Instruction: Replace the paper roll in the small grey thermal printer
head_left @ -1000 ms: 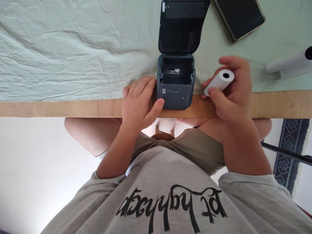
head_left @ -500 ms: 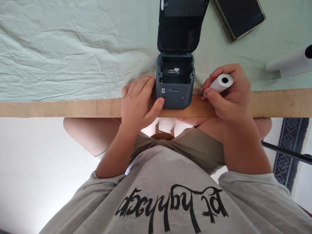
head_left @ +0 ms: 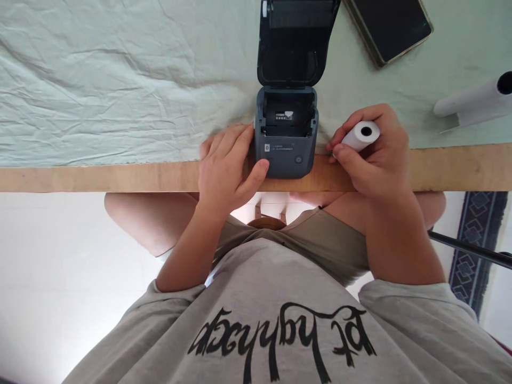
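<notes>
A small dark grey label printer point(head_left: 285, 154) sits at the table's front edge with its black lid point(head_left: 294, 58) swung up and back. Its paper bay shows no roll, only a white printed sticker at the bottom. My left hand point(head_left: 226, 165) lies at the printer's left side, fingers stretched out with their tips against the casing and the thumb at its front corner. To the right of the printer, my right hand point(head_left: 380, 152) grips a white paper roll point(head_left: 358, 136) between thumb and fingers; its dark core hole faces up and right.
A dark-screened phone point(head_left: 394, 26) lies at the back right. Near the right edge is a longer white roll point(head_left: 472, 98) with a loose end. Pale green cloth point(head_left: 120, 80) covers the table behind a bare wooden front strip point(head_left: 100, 178).
</notes>
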{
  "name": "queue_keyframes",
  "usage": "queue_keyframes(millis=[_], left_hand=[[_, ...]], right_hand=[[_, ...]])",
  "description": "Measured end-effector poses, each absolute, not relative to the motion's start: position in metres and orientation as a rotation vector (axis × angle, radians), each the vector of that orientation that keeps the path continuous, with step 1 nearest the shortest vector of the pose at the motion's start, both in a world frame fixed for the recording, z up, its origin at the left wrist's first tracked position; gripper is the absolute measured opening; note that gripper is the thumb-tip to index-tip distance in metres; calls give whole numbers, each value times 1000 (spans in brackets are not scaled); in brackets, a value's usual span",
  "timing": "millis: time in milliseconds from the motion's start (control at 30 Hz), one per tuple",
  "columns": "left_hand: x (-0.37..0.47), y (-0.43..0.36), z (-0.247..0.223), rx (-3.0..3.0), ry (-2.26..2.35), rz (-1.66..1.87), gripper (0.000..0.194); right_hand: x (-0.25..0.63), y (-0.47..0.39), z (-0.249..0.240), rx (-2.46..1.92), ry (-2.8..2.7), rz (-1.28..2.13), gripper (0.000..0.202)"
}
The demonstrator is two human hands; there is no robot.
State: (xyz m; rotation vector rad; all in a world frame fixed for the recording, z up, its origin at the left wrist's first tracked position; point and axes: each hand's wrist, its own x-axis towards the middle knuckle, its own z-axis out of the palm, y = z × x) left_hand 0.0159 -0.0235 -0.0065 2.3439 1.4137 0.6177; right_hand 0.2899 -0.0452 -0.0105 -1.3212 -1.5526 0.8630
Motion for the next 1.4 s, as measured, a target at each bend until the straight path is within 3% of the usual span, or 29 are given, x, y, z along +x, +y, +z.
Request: queue_keyframes(millis=[333, 833, 1033, 1400], left_hand=[[16, -23, -7, 2325, 1406, 603, 74], [15, -23, -6, 2309, 1409, 583, 76], [15, -24, -5, 2281, 1408, 570, 75], [16, -24, -3, 2295, 1418, 565, 75]], right_hand=[[277, -51, 12, -1542, -1556, 782, 7], [281, -48, 5, -1456, -1583, 805, 26], [286, -45, -5, -1413, -1553, 699, 20], [287, -49, -8, -1348, -1652, 720, 38]])
